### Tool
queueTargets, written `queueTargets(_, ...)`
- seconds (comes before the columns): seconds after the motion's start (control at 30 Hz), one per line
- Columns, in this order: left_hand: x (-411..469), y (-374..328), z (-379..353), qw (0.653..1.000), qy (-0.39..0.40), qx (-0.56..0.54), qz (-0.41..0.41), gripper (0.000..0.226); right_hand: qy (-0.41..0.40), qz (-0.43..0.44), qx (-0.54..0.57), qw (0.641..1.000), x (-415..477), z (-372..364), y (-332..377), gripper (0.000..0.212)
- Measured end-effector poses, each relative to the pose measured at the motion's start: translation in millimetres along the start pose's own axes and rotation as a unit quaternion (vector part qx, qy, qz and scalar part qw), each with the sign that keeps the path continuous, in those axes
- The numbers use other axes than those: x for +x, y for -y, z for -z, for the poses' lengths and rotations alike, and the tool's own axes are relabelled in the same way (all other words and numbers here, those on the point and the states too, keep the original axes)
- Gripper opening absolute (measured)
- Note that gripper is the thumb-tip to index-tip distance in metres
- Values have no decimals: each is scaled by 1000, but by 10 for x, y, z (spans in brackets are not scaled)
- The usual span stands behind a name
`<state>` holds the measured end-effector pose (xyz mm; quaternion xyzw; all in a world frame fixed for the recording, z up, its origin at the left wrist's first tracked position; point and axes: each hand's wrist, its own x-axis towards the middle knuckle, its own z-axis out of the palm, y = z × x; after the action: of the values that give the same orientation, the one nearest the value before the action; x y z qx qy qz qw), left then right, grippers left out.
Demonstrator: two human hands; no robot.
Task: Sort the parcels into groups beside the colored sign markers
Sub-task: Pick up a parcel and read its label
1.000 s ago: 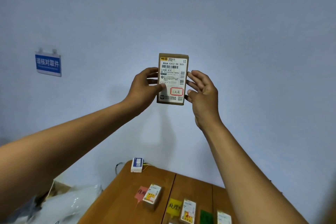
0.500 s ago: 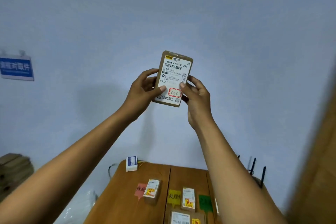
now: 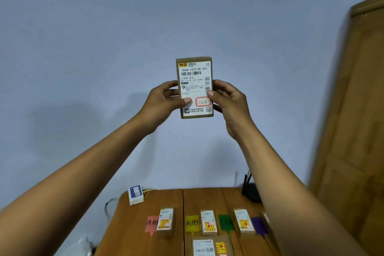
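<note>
Both hands are gripping one brown parcel point(image 3: 194, 87) upright, high above the wooden table point(image 3: 137, 226): the left hand point(image 3: 161, 103) is pinching its left edge, thumb on the label, and the right hand point(image 3: 230, 103) is clamping its right edge, thumb beside a red-framed stamp. On the table, three parcels are lying beside markers: pink marker point(image 3: 151, 223), yellow marker point(image 3: 191, 223), green marker point(image 3: 225, 222). A purple marker point(image 3: 258, 225) is lying at the table's right side.
</note>
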<state>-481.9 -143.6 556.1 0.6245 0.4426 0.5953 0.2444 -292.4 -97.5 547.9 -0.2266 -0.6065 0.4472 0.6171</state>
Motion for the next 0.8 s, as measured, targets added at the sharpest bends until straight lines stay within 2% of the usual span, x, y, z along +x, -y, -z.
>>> queueTargets(0.07, 115, -97, -1, 1000, 13, 5, 4, 59, -4, 2, -15, 1000, 86, 1, 110, 31)
queueTargets(0.17, 167, -201, -50, 999, -11, 26, -24, 61, 6, 8, -6, 1000, 98, 73, 193, 30)
queueTargets(0.23, 119, 57, -64, 998, 55, 13, 7, 61, -40, -13, -26, 999, -149, 47, -14, 32)
queueTargets(0.4, 138, 217, -164, 998, 59, 0, 15, 61, -49, -37, -22, 998, -179, 221, -140, 36)
queueTargets(0.6, -74, 782, -569, 992, 91, -25, 79, 54, -51, -129, -70, 988, -434, 602, -538, 42)
queueTargets(0.8, -251, 1356, -1114, 989, 104, 16, 106, 37, -63, -209, -98, 971, -545, 1187, -1150, 35)
